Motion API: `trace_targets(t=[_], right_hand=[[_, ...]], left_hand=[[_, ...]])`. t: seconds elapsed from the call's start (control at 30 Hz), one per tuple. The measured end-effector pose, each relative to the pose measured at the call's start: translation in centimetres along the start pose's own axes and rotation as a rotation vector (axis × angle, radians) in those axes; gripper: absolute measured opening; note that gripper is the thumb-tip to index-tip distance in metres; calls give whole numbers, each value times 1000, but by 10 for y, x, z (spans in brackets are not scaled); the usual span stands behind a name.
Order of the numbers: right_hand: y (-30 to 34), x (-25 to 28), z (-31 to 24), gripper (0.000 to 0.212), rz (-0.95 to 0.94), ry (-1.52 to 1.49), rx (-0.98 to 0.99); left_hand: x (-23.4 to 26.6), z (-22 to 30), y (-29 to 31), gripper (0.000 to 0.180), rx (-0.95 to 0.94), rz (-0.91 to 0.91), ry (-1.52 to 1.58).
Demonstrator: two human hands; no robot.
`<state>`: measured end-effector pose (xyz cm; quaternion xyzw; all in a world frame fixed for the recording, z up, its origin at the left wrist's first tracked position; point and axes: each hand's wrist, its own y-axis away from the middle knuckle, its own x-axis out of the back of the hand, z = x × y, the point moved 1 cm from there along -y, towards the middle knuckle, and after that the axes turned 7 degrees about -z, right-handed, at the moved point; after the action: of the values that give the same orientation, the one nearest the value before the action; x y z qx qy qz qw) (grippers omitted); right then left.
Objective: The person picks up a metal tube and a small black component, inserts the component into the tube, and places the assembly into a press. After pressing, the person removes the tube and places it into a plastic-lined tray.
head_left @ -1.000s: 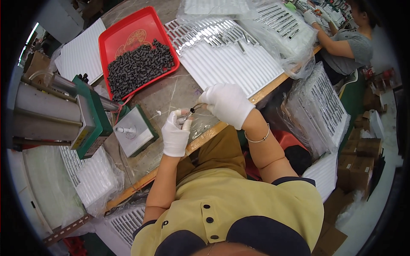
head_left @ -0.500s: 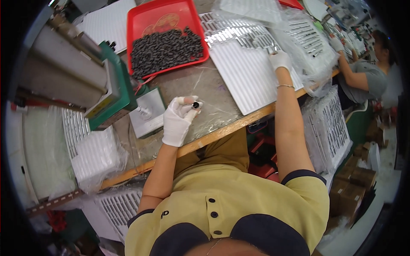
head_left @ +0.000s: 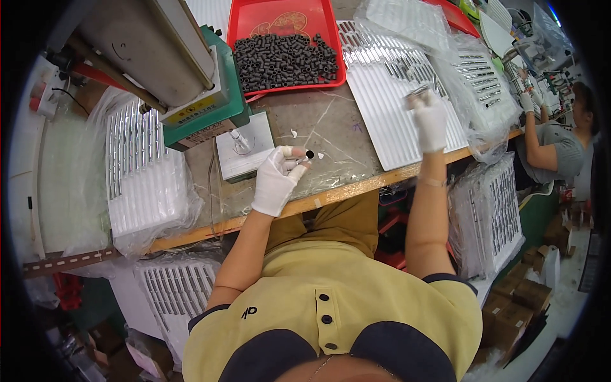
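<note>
My left hand (head_left: pixel 275 183), in a white glove with bare fingertips, pinches a small black plastic sleeve (head_left: pixel 310 154) above the worktable (head_left: pixel 280 118). On the right, my gloved right hand (head_left: pixel 431 124) is closed on a short shiny metal tube (head_left: pixel 417 93), smeared by motion. Beneath that hand lies a white ridged tray (head_left: pixel 375 105), with several metal tubes (head_left: pixel 407 62) in its far grooves. A red tray (head_left: pixel 340 60) full of loose black sleeves (head_left: pixel 286 63) stands beyond my left hand.
A green press (head_left: pixel 210 121) with a metal base plate (head_left: pixel 232 159) rises at the left. Plastic-wrapped trays of tubes (head_left: pixel 143 172) lie beyond it, and more wrapped trays (head_left: pixel 487 83) stand at the right. A co-worker (head_left: pixel 554 146) works at the far right.
My right hand has lifted from the tubes on the ridged tray and come away with a metal tube. The left hand keeps its pinch on the sleeve. The whole view has shifted.
</note>
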<state>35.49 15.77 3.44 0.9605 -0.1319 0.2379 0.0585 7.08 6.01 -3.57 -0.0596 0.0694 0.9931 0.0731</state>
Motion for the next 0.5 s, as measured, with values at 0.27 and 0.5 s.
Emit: trace_targets(t=[0.27, 0.5], right_hand=[[108, -103, -19, 20, -458, -168, 382], [125, -123, -35, 16, -557, 59, 599]], left_hand=[[5, 6, 13, 22, 16, 4, -16], [23, 5, 29, 26, -43, 119, 19]])
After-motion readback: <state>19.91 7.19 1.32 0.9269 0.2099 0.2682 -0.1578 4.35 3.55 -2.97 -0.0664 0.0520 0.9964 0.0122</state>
